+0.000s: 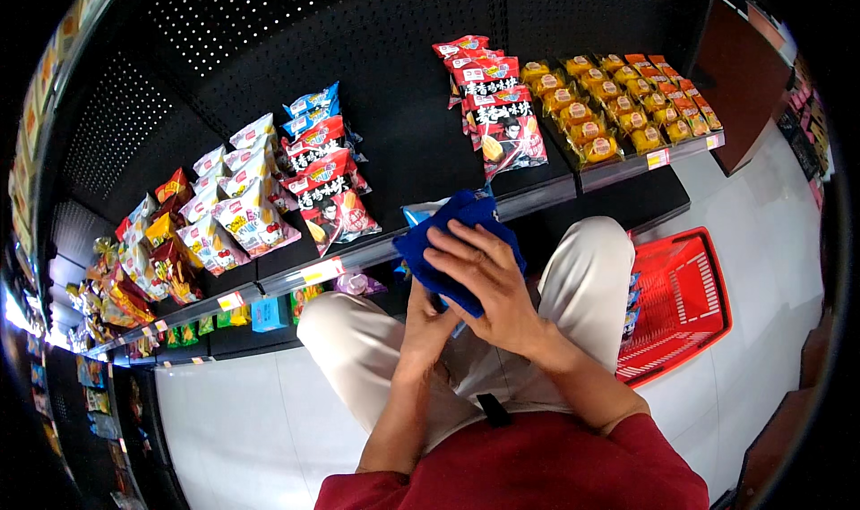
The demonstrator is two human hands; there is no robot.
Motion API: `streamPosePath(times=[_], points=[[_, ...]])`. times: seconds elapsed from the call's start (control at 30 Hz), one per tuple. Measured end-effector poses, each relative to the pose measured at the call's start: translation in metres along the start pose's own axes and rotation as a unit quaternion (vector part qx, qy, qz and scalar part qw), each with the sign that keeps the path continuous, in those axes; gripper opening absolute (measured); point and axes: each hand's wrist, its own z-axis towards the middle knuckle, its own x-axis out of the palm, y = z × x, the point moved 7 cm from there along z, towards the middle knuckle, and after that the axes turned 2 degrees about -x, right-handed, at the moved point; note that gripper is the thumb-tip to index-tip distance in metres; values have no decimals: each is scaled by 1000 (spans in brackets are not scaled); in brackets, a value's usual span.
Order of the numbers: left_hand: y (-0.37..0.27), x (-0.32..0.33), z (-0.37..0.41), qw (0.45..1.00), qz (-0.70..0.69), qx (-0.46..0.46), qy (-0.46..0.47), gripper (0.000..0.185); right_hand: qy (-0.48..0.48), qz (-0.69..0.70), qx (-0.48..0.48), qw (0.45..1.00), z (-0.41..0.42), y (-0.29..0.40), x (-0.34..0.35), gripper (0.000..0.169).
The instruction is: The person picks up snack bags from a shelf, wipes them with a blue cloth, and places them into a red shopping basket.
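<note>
Over my lap, in front of the shelf edge, my right hand lies spread on a dark blue cloth and presses it down. Beneath the cloth, my left hand holds a blue-and-white snack bag. Most of that bag is covered; only a corner and small parts of its edges show. Just beyond my hands stand two rows of snack bags on the black shelf: red-and-black bags with blue ones behind them on the left, and more red-and-black bags on the right.
White snack bags stand farther left on the shelf. Yellow-wrapped cakes and orange packets line its right end. A red shopping basket with blue packets inside sits on the tiled floor beside my right knee. A lower shelf holds a blue box.
</note>
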Motion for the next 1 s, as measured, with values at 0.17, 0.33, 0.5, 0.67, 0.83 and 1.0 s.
streamPosePath(times=[0.17,0.33,0.5,0.67,0.83,1.0], points=[[-12,15,-3,982,-188,-31,15,82,-44,-47,58,996,5,-8,-6,47],[-24,2,-1,928,-369,27,-45,55,37,-75,10,996,-2,5,15,51],[-36,-20,0,911,-407,15,-62,59,95,-45,-32,994,-34,19,44,51],[-24,-37,0,950,-279,-8,-138,37,111,3,-30,993,-54,17,44,51],[-17,-39,3,953,-277,-26,-123,40,96,12,-22,995,-60,5,23,39],[-19,-36,-4,956,-279,-55,-71,45,-10,80,98,992,-54,-17,-6,24]])
